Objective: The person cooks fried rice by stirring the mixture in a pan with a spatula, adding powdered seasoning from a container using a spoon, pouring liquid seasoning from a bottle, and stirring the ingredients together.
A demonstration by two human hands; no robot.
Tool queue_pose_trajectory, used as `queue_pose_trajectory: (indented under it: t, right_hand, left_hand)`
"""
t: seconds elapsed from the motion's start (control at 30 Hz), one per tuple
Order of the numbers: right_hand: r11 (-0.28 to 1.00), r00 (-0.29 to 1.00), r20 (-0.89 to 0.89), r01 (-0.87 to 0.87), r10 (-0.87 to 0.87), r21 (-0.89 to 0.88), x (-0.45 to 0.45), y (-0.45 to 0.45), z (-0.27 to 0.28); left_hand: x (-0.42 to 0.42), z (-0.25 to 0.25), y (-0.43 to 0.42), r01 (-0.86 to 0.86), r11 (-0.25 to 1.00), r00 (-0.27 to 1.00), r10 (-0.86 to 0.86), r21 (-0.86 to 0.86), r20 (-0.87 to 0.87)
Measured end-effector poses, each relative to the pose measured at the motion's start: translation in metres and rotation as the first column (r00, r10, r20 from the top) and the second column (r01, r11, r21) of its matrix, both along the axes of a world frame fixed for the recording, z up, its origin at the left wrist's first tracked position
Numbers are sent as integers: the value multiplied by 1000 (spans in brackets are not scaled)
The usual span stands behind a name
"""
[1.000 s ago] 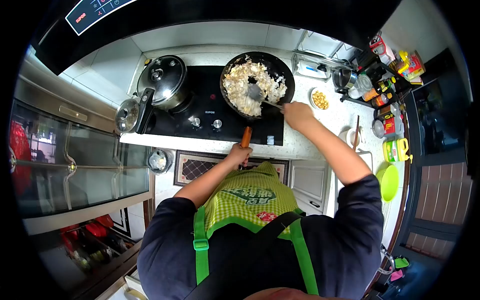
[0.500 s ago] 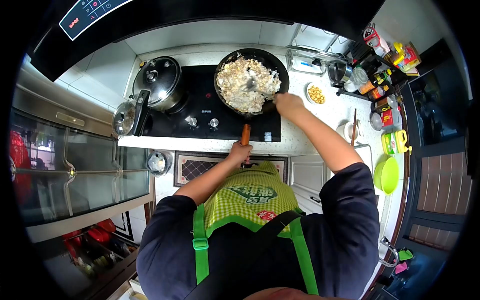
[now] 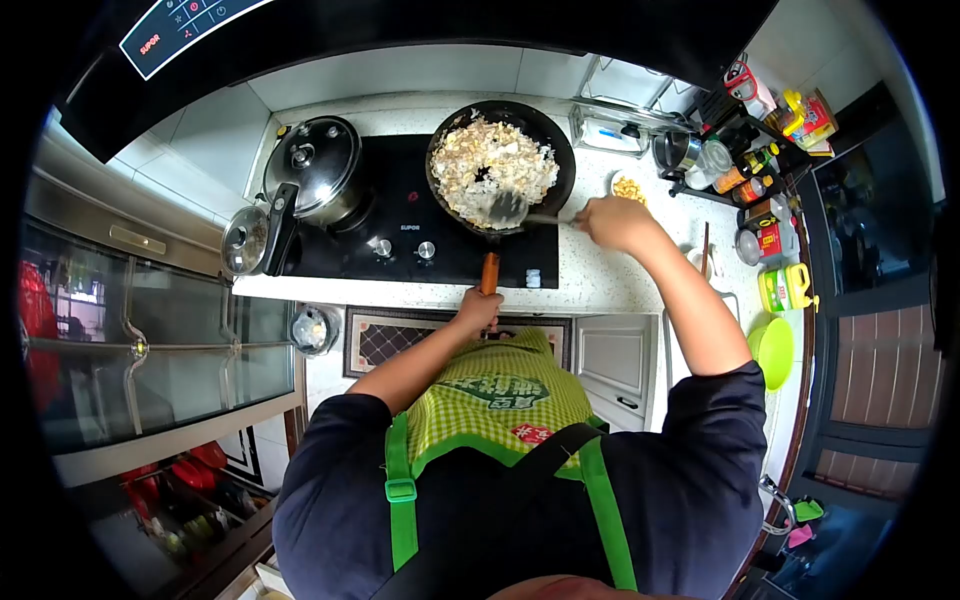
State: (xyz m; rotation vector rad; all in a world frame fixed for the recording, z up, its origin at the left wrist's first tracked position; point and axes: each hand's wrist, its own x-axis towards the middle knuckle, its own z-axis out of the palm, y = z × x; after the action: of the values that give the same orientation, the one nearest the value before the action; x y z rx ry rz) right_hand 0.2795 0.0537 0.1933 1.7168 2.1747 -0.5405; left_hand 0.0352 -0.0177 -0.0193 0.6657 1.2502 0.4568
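Observation:
A dark wok (image 3: 556,140) stands on the right side of the black stovetop (image 3: 400,225), with fried rice (image 3: 505,155) spread over its bottom. My left hand (image 3: 482,310) is wrapped round the wok's wooden handle (image 3: 490,272). In my right hand (image 3: 612,222), closed and to the right of the wok, is the handle of a spatula (image 3: 510,208). The spatula's blade lies low in the wok at the near edge of the rice and is slightly blurred.
A lidded pressure cooker (image 3: 312,165) occupies the left of the stove, with a glass lid (image 3: 246,240) beside it. Right of the wok is a bowl of yellow pieces (image 3: 628,188), partly behind my right hand. Bottles, a yellow oil jug (image 3: 786,288) and a green basin (image 3: 772,353) line the right counter.
My right hand has moved right and slightly toward me, drawing the spatula from the middle of the rice to the wok's near side. The left hand keeps its hold on the handle.

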Motion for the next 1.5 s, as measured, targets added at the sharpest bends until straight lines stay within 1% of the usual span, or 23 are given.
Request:
queue_pose_trajectory:
  t: [0.17,0.27,0.3,0.4,0.47,0.5,0.57,0.6,0.67,0.7,0.77,0.8,0.83,0.9,0.93,0.97,1.07,1.13,1.17,1.27,1.37,1.43,1.5]
  right_hand:
    - [991,985,114,129,-131,26,-33,5,-41]
    - [971,968,164,161,-190,174,-8,23,-41]
    - [947,957,68,266,-282,183,5,26,-38]
    - [948,964,-61,267,-260,174,29,45,-60]
    - [967,945,-224,252,-238,37,24,62,-78]
    - [983,973,-171,168,-153,73,6,62,-80]
    - [968,942,-270,233,-202,90,-11,67,-112]
    - [968,942,-269,234,-203,90,-12,62,-93]
    - [997,979,-187,75,-79,-27,-17,50,-35]
    - [997,980,-183,70,-74,-28,-17,50,-36]
    - [985,987,24,159,-158,-61,-11,49,-53]
    - [994,997,-13,77,-76,74,-18,48,-63]
    - [994,997,-14,79,-79,75,-19,49,-70]
    - [960,962,156,188,-222,207,-30,53,-60]
    - [959,967,166,149,-192,240,-28,56,-48]
    - [973,963,192,156,-189,173,-24,59,-32]
    - [972,965,162,182,-205,148,-15,45,-26]
    - [982,995,-27,102,-99,160,-14,38,-61]
    - [988,993,6,115,-116,106,-20,39,-85]
    - [972,971,87,213,-222,95,-31,40,-64]
    - [977,967,192,140,-170,163,-10,38,-30]
    - [997,987,140,69,-74,44,5,28,-12]
    - [996,987,139,81,-86,40,-1,19,-20]
  left_hand:
    - [4,4,-1,-4,1000,1000,4,-5,4]
    - [4,2,4,24,1000,1000,-23,3,-20]
    - [3,2,4,13,1000,1000,-12,4,-18]
    - [1,2,-2,-8,1000,1000,8,-8,2]
    - [2,5,0,16,1000,1000,-16,-13,-13]
    - [3,3,1,18,1000,1000,-18,-9,-10]
    - [3,0,2,33,999,999,-33,-3,6]
    - [4,-1,3,34,999,999,-34,-3,8]
    - [6,-3,2,42,999,999,-43,21,7]
    - [7,0,2,37,999,999,-37,20,11]
    - [6,5,-2,21,1000,1000,-21,17,-7]
    - [5,3,-4,20,1000,1000,-20,12,-8]
    - [4,2,-3,23,1000,1000,-23,19,-5]
    - [4,0,2,23,999,1000,-23,31,1]
    - [3,-1,4,26,999,1000,-26,26,-2]
    - [2,-2,3,29,999,1000,-29,17,-5]
    - [1,-2,2,31,999,1000,-31,14,3]
    - [2,-1,1,23,1000,1000,-23,14,16]
    - [2,-1,0,24,1000,999,-24,14,28]
    - [1,-6,0,21,1000,1000,-22,17,19]
    - [-1,2,2,44,999,999,-44,24,-15]
    - [-1,4,1,43,999,999,-43,17,-6]
    - [0,3,1,42,999,999,-42,10,9]
